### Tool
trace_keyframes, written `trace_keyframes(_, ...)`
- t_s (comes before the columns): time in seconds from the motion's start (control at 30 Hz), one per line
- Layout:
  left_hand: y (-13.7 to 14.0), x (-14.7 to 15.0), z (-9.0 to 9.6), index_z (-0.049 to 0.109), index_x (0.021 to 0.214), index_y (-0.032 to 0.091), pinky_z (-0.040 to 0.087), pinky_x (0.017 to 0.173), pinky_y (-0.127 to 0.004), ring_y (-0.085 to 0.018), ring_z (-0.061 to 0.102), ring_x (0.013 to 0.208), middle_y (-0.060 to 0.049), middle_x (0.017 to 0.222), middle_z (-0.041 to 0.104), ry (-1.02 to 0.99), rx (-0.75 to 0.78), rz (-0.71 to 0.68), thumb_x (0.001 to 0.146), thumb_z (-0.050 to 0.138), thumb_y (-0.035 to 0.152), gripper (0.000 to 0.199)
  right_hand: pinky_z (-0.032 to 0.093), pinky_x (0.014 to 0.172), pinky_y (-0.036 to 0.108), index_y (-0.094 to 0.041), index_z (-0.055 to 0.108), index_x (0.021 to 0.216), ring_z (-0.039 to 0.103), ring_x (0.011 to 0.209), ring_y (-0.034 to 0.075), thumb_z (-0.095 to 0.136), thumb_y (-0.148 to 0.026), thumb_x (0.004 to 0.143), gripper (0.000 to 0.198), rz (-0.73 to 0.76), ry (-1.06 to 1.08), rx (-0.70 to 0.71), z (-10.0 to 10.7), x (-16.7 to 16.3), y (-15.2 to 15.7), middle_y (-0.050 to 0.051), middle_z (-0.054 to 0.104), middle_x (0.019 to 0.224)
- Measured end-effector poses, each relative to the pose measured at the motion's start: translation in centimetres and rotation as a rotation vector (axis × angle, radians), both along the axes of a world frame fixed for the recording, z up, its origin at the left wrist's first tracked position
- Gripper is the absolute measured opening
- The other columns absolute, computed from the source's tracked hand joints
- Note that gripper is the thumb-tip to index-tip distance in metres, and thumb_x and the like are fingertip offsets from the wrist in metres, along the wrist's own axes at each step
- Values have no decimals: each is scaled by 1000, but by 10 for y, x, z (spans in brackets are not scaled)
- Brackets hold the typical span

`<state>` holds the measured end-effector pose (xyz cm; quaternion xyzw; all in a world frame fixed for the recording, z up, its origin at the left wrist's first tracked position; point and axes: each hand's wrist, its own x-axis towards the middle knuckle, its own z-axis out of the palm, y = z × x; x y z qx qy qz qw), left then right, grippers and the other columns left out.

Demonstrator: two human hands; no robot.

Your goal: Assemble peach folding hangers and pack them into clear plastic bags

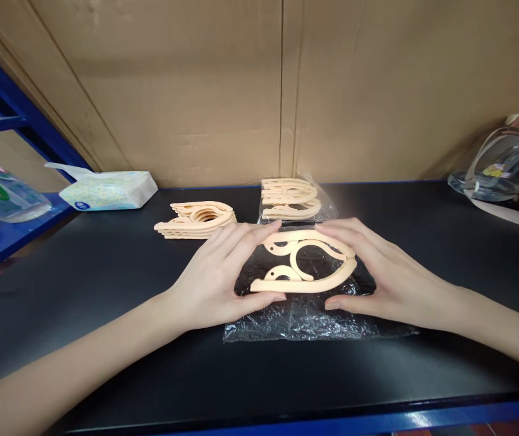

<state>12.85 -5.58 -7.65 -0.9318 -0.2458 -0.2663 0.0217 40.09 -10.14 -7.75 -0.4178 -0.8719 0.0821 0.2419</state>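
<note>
A cream folding clothes hanger point(320, 283), folded into a compact shape, lies over a clear plastic bag point(295, 324) in the middle of the black table. My left hand point(216, 272) curls around its left end, fingertips at the far edge and thumb along the near edge. Around the right, rounded end is my right hand point(390, 278), its fingers on the far edge and its thumb close to the near one. Behind my left hand sits a stack of several matching hangers point(195, 221). More hangers point(290, 212) rest in a clear bag straight behind.
A tissue pack point(114, 189) stands at the back left beside a blue metal frame point(18, 127). On the frame's shelf is a clear package point(5, 191) with green print. At the back right is a transparent bottle point(509, 163) with a strap. Cardboard point(186, 91) walls the back.
</note>
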Motion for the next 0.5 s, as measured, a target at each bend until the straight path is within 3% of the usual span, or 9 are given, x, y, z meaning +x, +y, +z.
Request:
trace_keyframes(0.13, -2, 2, 1, 31, 144, 18, 45, 93, -40, -28, 56, 107, -12, 126, 58, -8, -29, -14, 81, 65, 52, 79, 41, 103, 44, -29, 24, 146, 47, 127, 28, 62, -44, 86, 72, 28, -69, 131, 0, -1, -1, 8, 48, 141)
trace_keyframes(0.27, -3, 2, 1, 33, 142, 18, 44, 95, -40, -28, 55, 111, -12, 127, 57, -14, -34, -11, 82, 65, 52, 76, 41, 103, 46, -32, 24, 147, 47, 127, 30, 65, -48, 83, 77, 27, -44, 141, 1, 0, -1, 8, 48, 141)
trace_keyframes(0.4, -3, 2, 1, 33, 141, 19, 44, 96, -39, -26, 55, 112, -12, 127, 56, -25, -7, -20, 83, 64, 50, 72, 43, 102, 46, -33, 27, 145, 49, 125, 29, 69, -48, 79, 80, 15, 97, 6, 2, 0, -2, 7, 51, 139)
trace_keyframes(0.5, -3, 2, 1, 34, 139, 20, 43, 97, -39, -26, 53, 116, -12, 130, 54, -23, 26, -36, 86, 63, 47, 67, 51, 89, 41, -29, 36, 140, 61, 107, 25, 66, -46, 83, 67, -81, 316, -223, 5, -2, -2, 6, 64, 117)
